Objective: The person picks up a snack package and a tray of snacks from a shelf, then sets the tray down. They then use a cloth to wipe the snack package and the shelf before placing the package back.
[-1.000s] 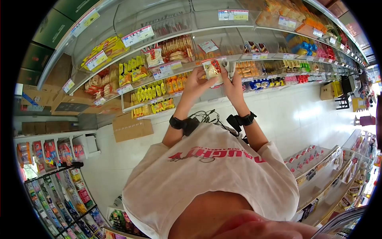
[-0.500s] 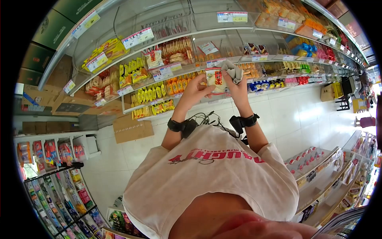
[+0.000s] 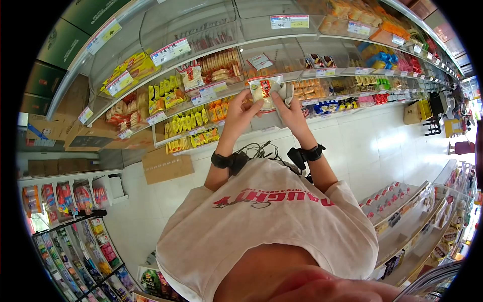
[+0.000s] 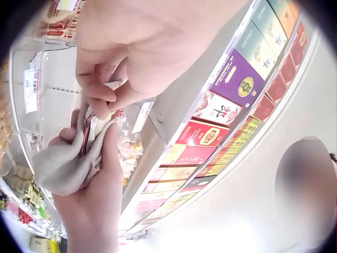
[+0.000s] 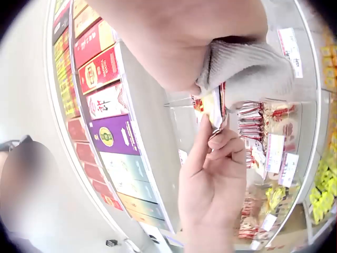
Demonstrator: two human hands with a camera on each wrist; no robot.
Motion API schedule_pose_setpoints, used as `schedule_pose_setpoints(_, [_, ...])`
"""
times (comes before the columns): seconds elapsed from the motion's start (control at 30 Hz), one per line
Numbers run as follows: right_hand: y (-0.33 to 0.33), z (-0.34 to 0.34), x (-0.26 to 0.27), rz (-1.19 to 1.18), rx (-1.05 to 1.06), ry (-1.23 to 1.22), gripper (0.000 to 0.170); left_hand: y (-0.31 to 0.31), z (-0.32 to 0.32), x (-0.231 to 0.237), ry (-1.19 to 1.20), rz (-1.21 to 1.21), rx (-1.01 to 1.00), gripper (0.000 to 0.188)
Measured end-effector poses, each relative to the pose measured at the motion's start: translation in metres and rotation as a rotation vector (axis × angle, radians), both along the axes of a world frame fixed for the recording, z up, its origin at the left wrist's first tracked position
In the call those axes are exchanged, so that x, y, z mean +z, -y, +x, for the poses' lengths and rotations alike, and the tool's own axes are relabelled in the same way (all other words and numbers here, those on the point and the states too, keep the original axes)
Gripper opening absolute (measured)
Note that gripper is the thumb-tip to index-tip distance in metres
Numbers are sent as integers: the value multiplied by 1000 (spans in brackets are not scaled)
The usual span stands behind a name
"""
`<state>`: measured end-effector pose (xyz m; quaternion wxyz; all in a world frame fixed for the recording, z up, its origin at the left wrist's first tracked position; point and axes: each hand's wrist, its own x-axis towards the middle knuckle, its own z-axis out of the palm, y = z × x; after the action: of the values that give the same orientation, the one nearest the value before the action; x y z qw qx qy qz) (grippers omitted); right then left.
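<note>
A white snack packet [image 3: 260, 93] with red print is held between both hands in front of the shelves. My left hand [image 3: 238, 111] pinches its left side between thumb and fingers. In the right wrist view, the left fingertips [image 5: 217, 141] grip the packet's edge. On the other side, my right hand [image 3: 292, 115] holds the packet together with a folded grey ribbed cloth [image 3: 286, 92]. The cloth drapes over the right fingers and covers part of the packet, as the left wrist view shows.
Tiered clear shelf bins hold yellow snack packs [image 3: 188, 120], wrapped crackers [image 3: 221, 64] and another white packet [image 3: 191, 76]. Price tags [image 3: 289, 21] line the shelf edges. A flat cardboard piece [image 3: 167, 166] lies on the floor. Boxed goods [image 4: 205, 134] stand on upper shelves. Cables hang near the shirt.
Both hands and the packet shifted right and a little down at first, then back left and up. The cloth stands less raised than half a second ago. Both hands keep their hold.
</note>
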<state>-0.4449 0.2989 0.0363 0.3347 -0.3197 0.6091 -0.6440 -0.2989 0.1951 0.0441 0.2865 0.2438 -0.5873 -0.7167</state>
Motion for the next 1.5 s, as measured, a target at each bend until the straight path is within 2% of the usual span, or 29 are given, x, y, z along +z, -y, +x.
schedule_pose_setpoints(0.07, [-2, -4, -3, 40, 30, -76, 35, 1, 1, 0, 13, -13, -17, 28])
schedule_pose_setpoints(0.17, [-5, -5, 1, 103, 31, -52, 33, 1, 0, -3, -18, -27, 0, 28])
schedule_pose_setpoints(0.27, [-4, -2, -10, -46, 16, -76, 29, -6, -2, 5, -62, 0, 60, 29])
schedule_pose_setpoints(0.37, [-8, -2, -6, -87, -39, -223, 29, -3, -2, -1, -83, -11, 112, 30])
schedule_pose_setpoints(0.47, [-6, -21, -27, -164, -149, -131, 33, 6, 0, -11, -105, -65, 101, 31])
schedule_pose_setpoints(0.5, [-6, -19, -6, -108, -193, 77, 37, 4, 3, -1, -101, -82, 74, 31])
schedule_pose_setpoints(0.53, [-7, -19, 5, -46, -196, 121, 37, 3, 5, 4, -97, -99, 45, 31])
schedule_pose_setpoints(0.6, [-10, -21, 17, 77, -199, 207, 36, 8, 9, -2, 72, -135, -140, 34])
schedule_pose_setpoints(0.63, [-9, -19, 10, 14, -123, 80, 32, 10, 11, -5, 157, -152, -231, 35])
schedule_pose_setpoints(0.7, [-2, -10, -6, -116, 31, -174, 23, -3, 9, -9, 105, -138, -180, 41])
schedule_pose_setpoints(0.77, [1, -5, -8, -101, -40, -368, 23, -8, 5, -18, 29, -203, -147, 47])
schedule_pose_setpoints(0.8, [2, 0, -7, -92, -74, -463, 23, -7, 7, -13, 99, -207, -157, 47])
schedule_pose_setpoints(0.93, [7, 8, -10, -86, -177, -509, 17, 0, 19, 16, 348, -181, -222, 48])
schedule_pose_setpoints(1.0, [9, 7, -9, -157, -329, -484, 16, 2, 22, 16, 263, -15, -184, 47])
schedule_pose_setpoints(1.03, [10, 8, -7, -192, -403, -472, 16, 1, 21, 8, 123, 134, -124, 46])
schedule_pose_setpoints(1.07, [14, 7, -7, -209, -345, -524, 17, 1, 20, 1, -19, 283, -63, 44])
schedule_pose_setpoints(1.13, [22, 10, 1, -239, -234, -623, 18, 6, 21, -4, -116, 505, -1, 39])
schedule_pose_setpoints(1.17, [20, 20, 3, -94, -81, -626, 23, 9, 22, -7, -159, 618, 25, 37])
schedule_pose_setpoints(1.23, [26, 43, 8, -126, -42, -928, 30, 26, 23, -29, -39, 520, 42, 35])
schedule_pose_setpoints(1.27, [26, 49, 8, -141, -18, -1081, 34, 31, 25, -39, -59, 517, 57, 34])
schedule_pose_setpoints(1.3, [24, 49, 8, -135, 45, -1057, 39, 34, 28, -39, -79, 514, 72, 33])
schedule_pose_setpoints(1.37, [21, 48, 6, -128, 177, -1009, 49, 39, 32, -38, -276, 603, 121, 31])
schedule_pose_setpoints(1.47, [16, 58, 15, -206, 280, -1026, 46, 58, 47, -36, -292, 556, 148, 29])
schedule_pose_setpoints(1.5, [16, 59, 18, -222, 327, -1010, 50, 56, 48, -27, -410, 548, 181, 29])
